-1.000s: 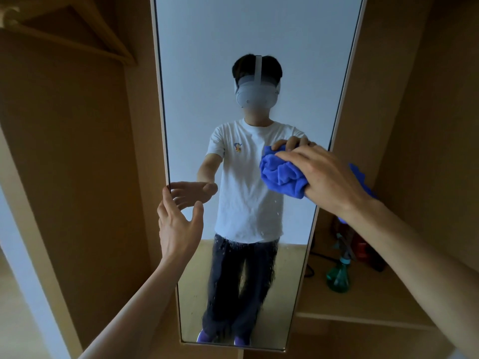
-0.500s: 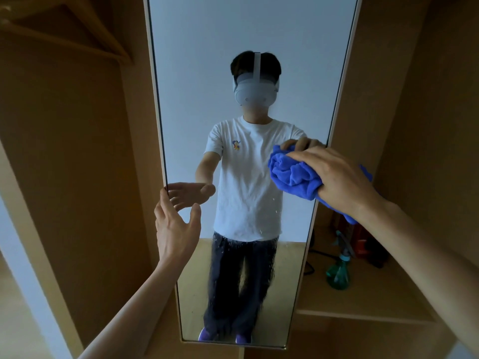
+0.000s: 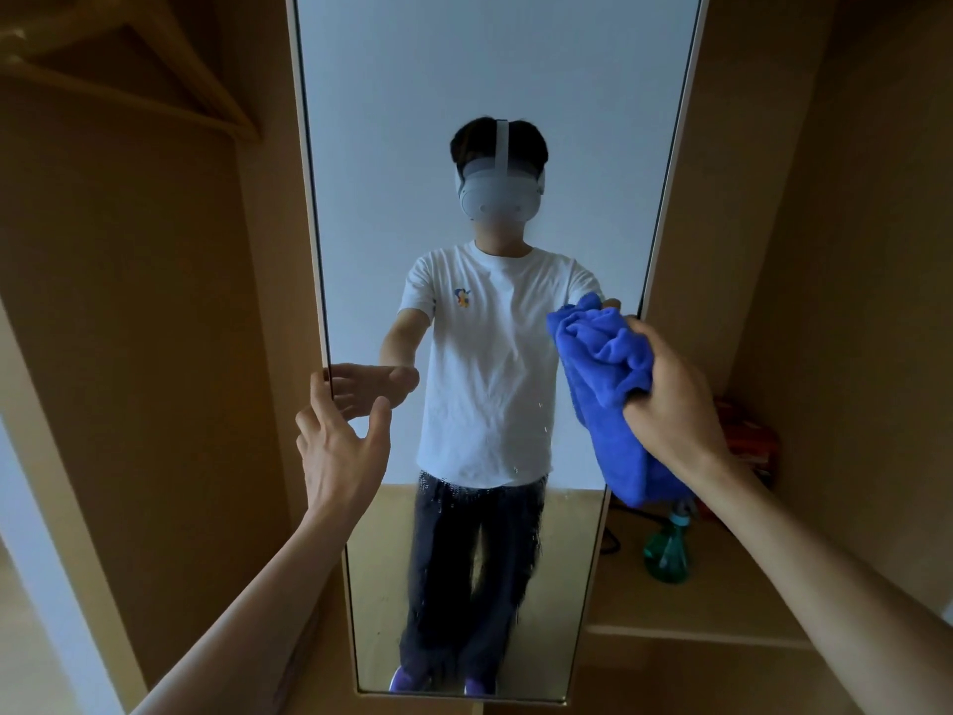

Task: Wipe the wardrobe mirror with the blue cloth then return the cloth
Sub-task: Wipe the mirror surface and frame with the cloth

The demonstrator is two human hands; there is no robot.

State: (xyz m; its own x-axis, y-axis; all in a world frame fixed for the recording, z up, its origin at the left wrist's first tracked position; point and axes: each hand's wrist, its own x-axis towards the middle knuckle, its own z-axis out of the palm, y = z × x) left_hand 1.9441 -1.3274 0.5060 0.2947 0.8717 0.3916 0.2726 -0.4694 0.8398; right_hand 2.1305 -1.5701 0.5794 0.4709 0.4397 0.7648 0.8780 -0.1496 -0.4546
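Here, right hand (image 3: 670, 405) grips blue cloth (image 3: 601, 363) at mirror's (image 3: 464, 69) right edge.

I can read no words, numbers or brand names anywhere. The small blue-and-orange emblem (image 3: 462, 297) on my white T-shirt (image 3: 485, 384), reflected in the tall wardrobe mirror (image 3: 495, 95), shows no letters I can make out. Any print on the red-orange packet (image 3: 750, 436) is too blurred.

A tall, narrow wardrobe mirror (image 3: 490, 69) stands upright in its pale frame, with fine droplets speckling the lower half of the glass. A bunched blue cloth (image 3: 603, 363) is held at the mirror's right edge, mid-height, one end hanging down.
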